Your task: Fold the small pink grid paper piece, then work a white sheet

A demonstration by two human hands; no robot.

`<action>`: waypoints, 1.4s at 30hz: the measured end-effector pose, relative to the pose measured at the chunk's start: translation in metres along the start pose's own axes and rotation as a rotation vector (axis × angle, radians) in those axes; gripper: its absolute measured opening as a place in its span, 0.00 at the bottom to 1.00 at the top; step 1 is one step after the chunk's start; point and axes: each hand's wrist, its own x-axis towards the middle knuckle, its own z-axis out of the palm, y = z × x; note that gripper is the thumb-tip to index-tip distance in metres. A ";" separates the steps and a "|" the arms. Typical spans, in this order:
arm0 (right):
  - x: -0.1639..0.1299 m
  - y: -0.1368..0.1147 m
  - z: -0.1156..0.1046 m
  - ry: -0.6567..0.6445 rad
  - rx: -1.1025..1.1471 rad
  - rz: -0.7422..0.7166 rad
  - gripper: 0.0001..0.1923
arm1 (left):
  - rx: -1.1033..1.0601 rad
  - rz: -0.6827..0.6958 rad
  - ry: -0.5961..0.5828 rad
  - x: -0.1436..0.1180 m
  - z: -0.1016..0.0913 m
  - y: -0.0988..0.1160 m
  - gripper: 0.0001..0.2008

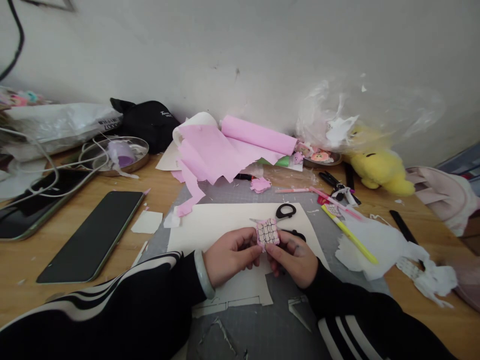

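Observation:
Between my two hands is a small pink, roughly square paper piece (268, 233) with a black hand-drawn grid on its face. My left hand (234, 255) pinches its left side and lower edge with thumb and fingertips. From the right, my right hand (292, 257) grips the lower right corner, thumb on the front. Just behind the piece lie black-handled scissors (285, 211), their blades partly hidden by it. Under my hands is a cream paper sheet (210, 217) on a grey cutting mat (288, 330). Cut paper strips (225, 306) lie near its front edge.
Torn pink paper (206, 155) and a pink roll (258, 135) lie by the wall. A phone (93, 235) rests at left, near a metal dish (140, 159). At right are a yellow marker (348, 234), crumpled white film (375, 250) and a yellow plush toy (382, 167).

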 end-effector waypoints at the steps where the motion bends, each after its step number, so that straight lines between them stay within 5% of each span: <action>1: 0.000 0.000 0.000 0.003 -0.002 0.001 0.11 | -0.002 0.000 0.001 0.000 0.000 0.000 0.07; 42: 0.000 -0.001 0.002 0.020 0.002 0.017 0.11 | -0.012 0.005 0.013 0.001 0.002 0.001 0.05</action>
